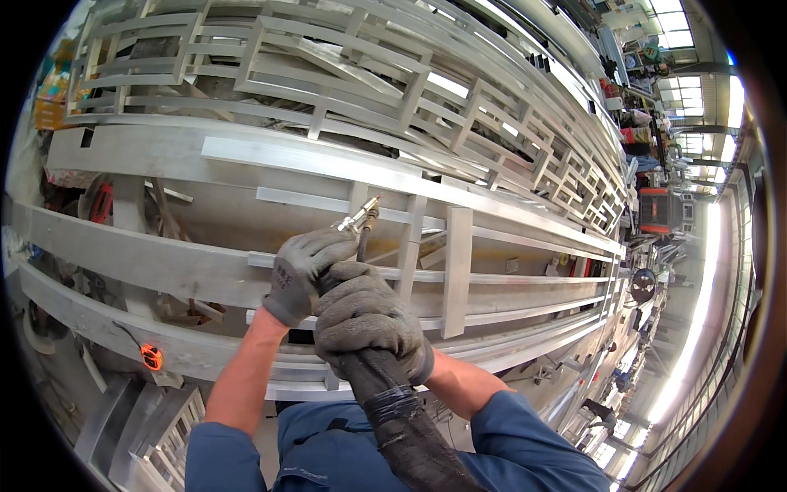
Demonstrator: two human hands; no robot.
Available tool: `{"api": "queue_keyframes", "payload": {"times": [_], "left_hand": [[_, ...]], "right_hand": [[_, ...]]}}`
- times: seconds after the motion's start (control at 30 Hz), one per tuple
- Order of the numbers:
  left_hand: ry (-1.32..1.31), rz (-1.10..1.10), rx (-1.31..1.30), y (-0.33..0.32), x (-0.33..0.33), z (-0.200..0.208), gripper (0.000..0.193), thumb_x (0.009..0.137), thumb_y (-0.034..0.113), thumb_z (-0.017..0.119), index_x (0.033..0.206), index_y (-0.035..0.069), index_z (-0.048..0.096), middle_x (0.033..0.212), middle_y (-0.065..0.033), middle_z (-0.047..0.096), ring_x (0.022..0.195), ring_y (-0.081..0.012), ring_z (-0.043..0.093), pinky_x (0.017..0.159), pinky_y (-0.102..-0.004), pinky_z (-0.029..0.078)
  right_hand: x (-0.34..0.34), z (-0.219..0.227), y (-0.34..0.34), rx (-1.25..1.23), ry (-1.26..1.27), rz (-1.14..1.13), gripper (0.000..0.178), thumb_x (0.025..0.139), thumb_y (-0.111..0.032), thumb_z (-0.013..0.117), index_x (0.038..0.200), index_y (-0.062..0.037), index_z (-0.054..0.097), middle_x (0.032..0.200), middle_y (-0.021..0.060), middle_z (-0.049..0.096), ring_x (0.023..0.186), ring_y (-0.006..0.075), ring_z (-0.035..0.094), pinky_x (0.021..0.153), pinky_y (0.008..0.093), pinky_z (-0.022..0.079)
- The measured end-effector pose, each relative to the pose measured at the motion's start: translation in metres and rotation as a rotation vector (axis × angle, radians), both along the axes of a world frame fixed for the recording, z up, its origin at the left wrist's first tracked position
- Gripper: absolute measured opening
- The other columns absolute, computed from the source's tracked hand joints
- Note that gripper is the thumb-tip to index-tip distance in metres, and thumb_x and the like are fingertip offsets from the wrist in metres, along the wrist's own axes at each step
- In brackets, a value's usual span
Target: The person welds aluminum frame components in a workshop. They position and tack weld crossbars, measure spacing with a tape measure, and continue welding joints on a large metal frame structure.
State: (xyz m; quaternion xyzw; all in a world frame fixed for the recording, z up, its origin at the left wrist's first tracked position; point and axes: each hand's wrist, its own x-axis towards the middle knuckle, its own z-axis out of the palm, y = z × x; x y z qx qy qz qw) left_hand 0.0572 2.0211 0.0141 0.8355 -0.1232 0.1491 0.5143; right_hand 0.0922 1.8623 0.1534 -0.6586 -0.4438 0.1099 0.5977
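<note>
Both my hands wear grey work gloves. My left hand [302,271] grips the front of a welding torch [359,218], whose metal tip points up at a joint of a silver aluminium lattice frame [455,271]. My right hand [366,321] is wrapped around the thick black cable [406,426] just behind it. The cable runs down past my blue sleeves to the lower edge. The torch tip sits close to an upright bar of the frame.
More aluminium lattice frames [344,74] are stacked behind the one in front. Long aluminium rails [123,254] run left to right. A small orange light [151,357] glows at lower left. A workshop aisle with machines [664,209] stretches along the right.
</note>
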Motion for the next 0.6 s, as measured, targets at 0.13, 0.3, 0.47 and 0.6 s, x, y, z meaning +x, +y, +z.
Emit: {"api": "queue_keyframes", "payload": {"times": [0.13,0.3,0.47,0.6], "left_hand": [[0.033,0.030,0.033,0.034,-0.010,0.003,0.036,0.082,0.033,0.079,0.111,0.011,0.079,0.115,-0.0130,0.078,0.110,-0.0362,0.075,0.091,-0.0480,0.058],[0.102,0.046,0.016,0.056,-0.007,-0.014,0.035,0.082,0.031,0.080,0.113,0.013,0.078,0.118,-0.0111,0.078,0.113,-0.0355,0.073,0.090,-0.0465,0.057],[0.140,0.008,0.022,0.060,0.007,-0.025,0.037,0.080,0.029,0.081,0.114,0.015,0.077,0.120,-0.0104,0.077,0.115,-0.0347,0.072,0.090,-0.0460,0.056],[0.185,0.003,-0.007,0.058,0.011,-0.035,0.039,0.078,0.028,0.082,0.114,0.014,0.076,0.119,-0.0104,0.077,0.115,-0.0342,0.072,0.089,-0.0457,0.056]], "right_hand": [[-0.006,-0.010,0.029,0.029,0.040,0.022,0.028,0.078,-0.018,0.085,0.104,-0.0120,0.075,0.106,0.0064,0.071,0.105,0.0300,0.069,0.100,0.0469,0.047],[0.003,-0.033,0.054,0.049,0.044,0.008,0.032,0.076,-0.019,0.087,0.105,-0.0125,0.075,0.107,0.0061,0.071,0.107,0.0299,0.069,0.102,0.0473,0.045],[0.011,-0.052,0.055,0.019,0.084,-0.046,0.033,0.074,-0.014,0.088,0.104,-0.0129,0.075,0.108,0.0062,0.072,0.108,0.0297,0.069,0.102,0.0482,0.046],[0.014,-0.055,0.056,0.048,0.142,-0.087,0.033,0.073,-0.010,0.088,0.103,-0.0129,0.073,0.108,0.0068,0.072,0.107,0.0297,0.069,0.101,0.0478,0.046]]}}
